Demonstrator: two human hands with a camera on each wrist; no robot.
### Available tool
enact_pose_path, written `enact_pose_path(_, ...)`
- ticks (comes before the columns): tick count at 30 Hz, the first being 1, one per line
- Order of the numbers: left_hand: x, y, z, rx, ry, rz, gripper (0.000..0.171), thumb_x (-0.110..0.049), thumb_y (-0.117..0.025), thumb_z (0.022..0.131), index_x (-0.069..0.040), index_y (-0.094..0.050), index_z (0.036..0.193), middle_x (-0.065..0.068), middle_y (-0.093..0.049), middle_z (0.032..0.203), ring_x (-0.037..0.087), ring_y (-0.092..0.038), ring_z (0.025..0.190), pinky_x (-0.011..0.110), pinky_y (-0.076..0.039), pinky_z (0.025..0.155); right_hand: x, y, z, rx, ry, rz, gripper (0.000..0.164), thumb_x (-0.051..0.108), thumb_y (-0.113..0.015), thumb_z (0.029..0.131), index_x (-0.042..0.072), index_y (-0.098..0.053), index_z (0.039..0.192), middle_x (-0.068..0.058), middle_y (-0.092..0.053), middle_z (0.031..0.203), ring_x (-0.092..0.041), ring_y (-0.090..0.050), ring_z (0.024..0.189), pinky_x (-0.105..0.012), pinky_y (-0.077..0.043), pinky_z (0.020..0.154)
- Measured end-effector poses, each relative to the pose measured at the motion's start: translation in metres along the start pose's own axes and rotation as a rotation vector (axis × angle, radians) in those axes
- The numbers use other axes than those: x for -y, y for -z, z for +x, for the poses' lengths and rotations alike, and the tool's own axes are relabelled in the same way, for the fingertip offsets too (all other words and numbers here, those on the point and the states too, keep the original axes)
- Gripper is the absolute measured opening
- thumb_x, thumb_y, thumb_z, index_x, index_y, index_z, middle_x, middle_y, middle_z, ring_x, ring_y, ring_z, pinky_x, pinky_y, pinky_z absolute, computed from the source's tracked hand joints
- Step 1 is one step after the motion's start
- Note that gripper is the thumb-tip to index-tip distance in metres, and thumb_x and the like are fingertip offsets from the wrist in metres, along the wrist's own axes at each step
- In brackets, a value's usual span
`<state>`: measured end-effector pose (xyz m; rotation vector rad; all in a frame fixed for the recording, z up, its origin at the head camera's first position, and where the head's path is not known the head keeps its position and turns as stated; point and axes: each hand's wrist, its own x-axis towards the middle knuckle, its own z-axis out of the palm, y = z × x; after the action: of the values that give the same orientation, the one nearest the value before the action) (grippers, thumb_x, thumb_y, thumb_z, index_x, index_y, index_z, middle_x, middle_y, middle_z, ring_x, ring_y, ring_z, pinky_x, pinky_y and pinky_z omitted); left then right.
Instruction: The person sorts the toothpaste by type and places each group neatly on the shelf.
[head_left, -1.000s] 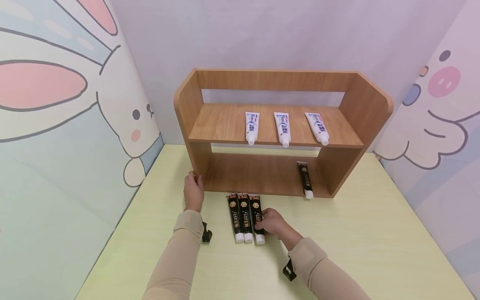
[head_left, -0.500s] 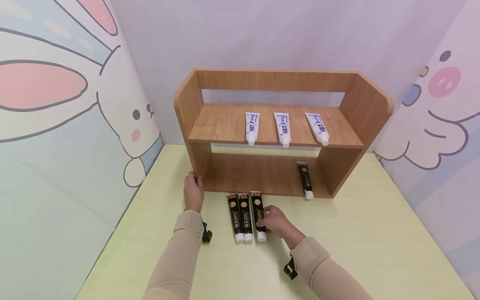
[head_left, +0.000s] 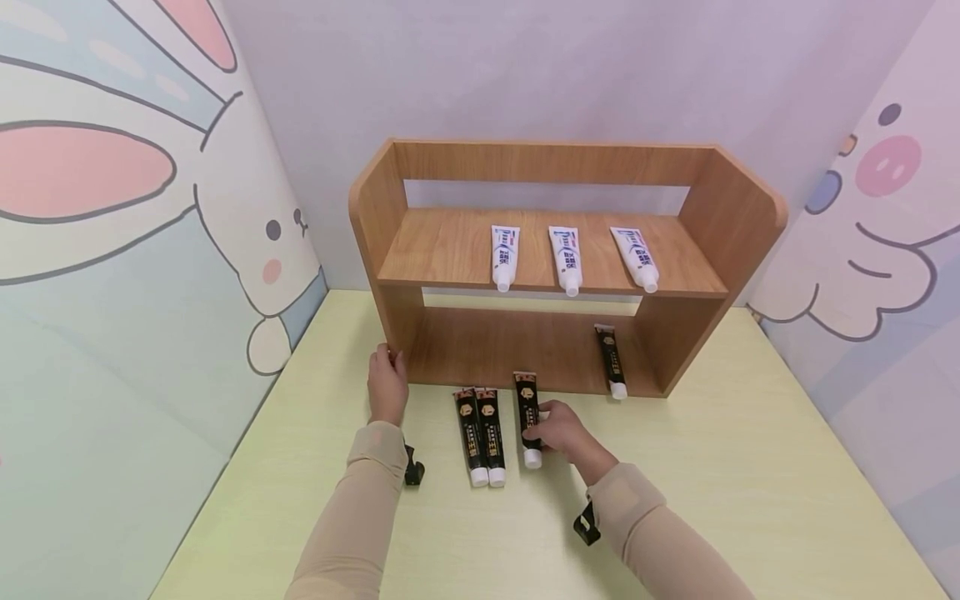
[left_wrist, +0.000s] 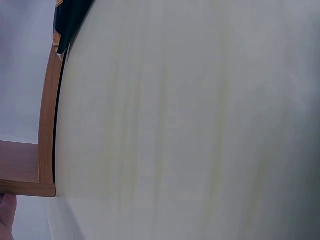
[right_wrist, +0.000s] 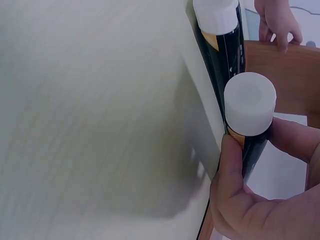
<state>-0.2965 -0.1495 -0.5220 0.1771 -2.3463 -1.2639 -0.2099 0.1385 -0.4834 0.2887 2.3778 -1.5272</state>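
My right hand (head_left: 564, 429) pinches a black toothpaste tube (head_left: 528, 408) with a white cap, thumb and fingers on its sides near the cap. In the right wrist view the white cap (right_wrist: 250, 102) points toward the camera, and a shadow falls on the tabletop beside it. The tube's far end overlaps the front edge of the lower shelf in the head view. Two more black tubes (head_left: 480, 435) lie side by side on the table to its left. My left hand (head_left: 387, 387) grips the front edge of the left side panel of the wooden shelf (head_left: 393, 321).
On the upper shelf board (head_left: 442, 246) lie three white toothpaste tubes (head_left: 567, 258), caps over the front edge. Another black tube (head_left: 611, 358) lies on the lower board at right, its cap past the edge. Walls with cartoon animals flank the pale yellow table (head_left: 750, 467).
My right hand has drawn the third black tube away from the other two, rightward and toward the shelf. My left hand has stayed at the side panel.
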Motion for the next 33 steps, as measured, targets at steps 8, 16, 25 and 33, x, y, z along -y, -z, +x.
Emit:
enact_pose_path(8,0.000,0.000,0.000,-0.004,-0.013,0.002,0.019,-0.016,-0.053,0.102,-0.001,-0.047,0.113,0.018,-0.049,0.099,0.035,-0.055,0.088,0.047,-0.049,0.073,0.004,0.010,0.011,-0.013,-0.014,0.025,0.062,-0.004,-0.070,0.083,-0.017,-0.037,0.135,-0.031,-0.052,0.119,-0.041,-0.058,0.103,-0.047,-0.053,0.080)
enact_pose_path(16,-0.001,0.001,0.000,0.004,-0.003,0.007,0.021,-0.017,-0.051,0.103,-0.001,-0.047,0.115,0.018,-0.050,0.101,0.036,-0.055,0.090,0.048,-0.049,0.075,0.008,0.021,0.022,-0.015,-0.024,0.010,0.060,-0.002,-0.067,0.087,-0.016,-0.036,0.137,-0.032,-0.047,0.127,-0.041,-0.056,0.106,-0.047,-0.052,0.083)
enact_pose_path(25,-0.001,0.000,-0.001,0.005,0.006,-0.003,0.023,-0.016,-0.052,0.102,-0.002,-0.047,0.119,0.018,-0.050,0.104,0.036,-0.056,0.092,0.048,-0.050,0.077,0.012,0.032,0.036,-0.007,-0.020,0.010,0.060,-0.003,-0.064,0.089,-0.018,-0.033,0.138,-0.034,-0.045,0.131,-0.044,-0.051,0.115,-0.048,-0.050,0.087)
enact_pose_path(33,-0.001,0.001,0.000,0.006,0.005,0.002,0.021,-0.015,-0.052,0.102,-0.002,-0.048,0.118,0.018,-0.050,0.102,0.035,-0.056,0.090,0.047,-0.049,0.075,0.014,0.036,0.045,-0.024,-0.008,0.012,0.062,-0.003,-0.065,0.089,-0.018,-0.032,0.138,-0.035,-0.042,0.133,-0.045,-0.049,0.117,-0.047,-0.050,0.088)
